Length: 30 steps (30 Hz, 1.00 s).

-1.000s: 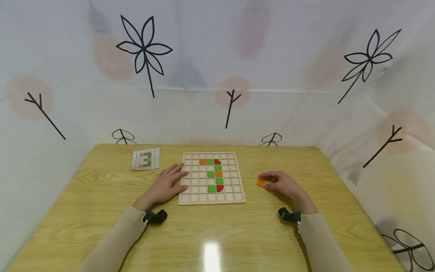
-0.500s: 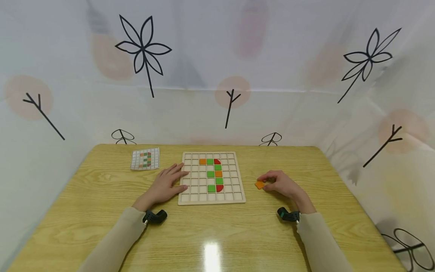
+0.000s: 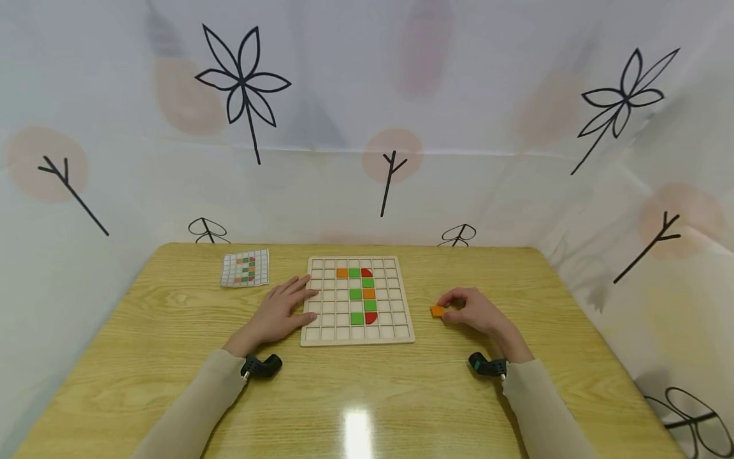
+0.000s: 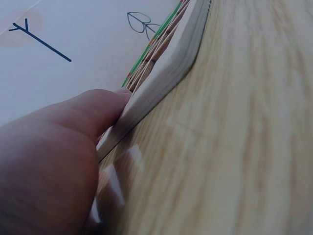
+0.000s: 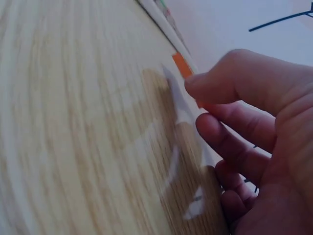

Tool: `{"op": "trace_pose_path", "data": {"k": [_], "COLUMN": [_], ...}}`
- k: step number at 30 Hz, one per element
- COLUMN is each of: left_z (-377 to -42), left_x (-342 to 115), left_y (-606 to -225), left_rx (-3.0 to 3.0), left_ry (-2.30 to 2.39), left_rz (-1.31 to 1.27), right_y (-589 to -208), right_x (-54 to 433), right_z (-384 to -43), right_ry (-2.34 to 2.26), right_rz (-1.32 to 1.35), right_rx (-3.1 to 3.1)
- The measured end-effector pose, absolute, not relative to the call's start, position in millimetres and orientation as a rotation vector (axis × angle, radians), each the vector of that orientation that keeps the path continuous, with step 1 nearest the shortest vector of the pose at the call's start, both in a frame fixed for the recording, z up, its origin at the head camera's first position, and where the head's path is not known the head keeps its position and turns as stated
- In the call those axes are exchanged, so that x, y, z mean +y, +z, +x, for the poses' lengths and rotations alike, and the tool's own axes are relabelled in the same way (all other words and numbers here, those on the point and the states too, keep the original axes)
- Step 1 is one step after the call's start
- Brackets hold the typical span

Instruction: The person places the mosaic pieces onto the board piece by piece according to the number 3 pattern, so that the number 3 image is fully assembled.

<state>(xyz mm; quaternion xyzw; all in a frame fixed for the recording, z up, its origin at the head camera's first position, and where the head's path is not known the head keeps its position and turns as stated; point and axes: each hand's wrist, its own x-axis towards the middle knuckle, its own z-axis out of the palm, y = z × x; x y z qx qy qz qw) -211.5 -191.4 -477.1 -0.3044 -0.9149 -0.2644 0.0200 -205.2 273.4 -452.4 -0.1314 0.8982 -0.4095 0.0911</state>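
Note:
My right hand pinches an orange square tile between thumb and fingers, just right of the board. In the right wrist view the tile stands out past the thumb tip, close over the table. My left hand lies with spread, straight fingers on the left edge of the wooden grid board. The left wrist view has the thumb resting on the board's rim. Green, orange and red tiles sit in the board's cells, among them an orange tile and a red rounded tile.
A small paper card printed with a coloured grid pattern lies at the back left of the wooden table. White cloth walls with plant drawings rise behind the table and at both sides.
The orange tile has turned in my right fingers, passing through a diamond-like angle, while that hand stays in nearly the same place. My left hand and the board have not moved.

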Motion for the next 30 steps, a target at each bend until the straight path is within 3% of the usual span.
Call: {"op": "trace_pose_path", "data": {"k": [12,30], "left_z": [-211,-210], "left_x": [-191,-191], "left_y": [-478,-475], "left_rx": [-2.853,-2.853], "left_ry": [-0.817,-0.832], "left_rz": [-0.939,-0.938], "right_y": [-445,-440], "right_x": [260,187], "right_z": [-201,-206], "right_ry": [-1.227,-1.173], "right_rz": [-0.353,-0.711], "right_rx": [2.710,2.701]}}
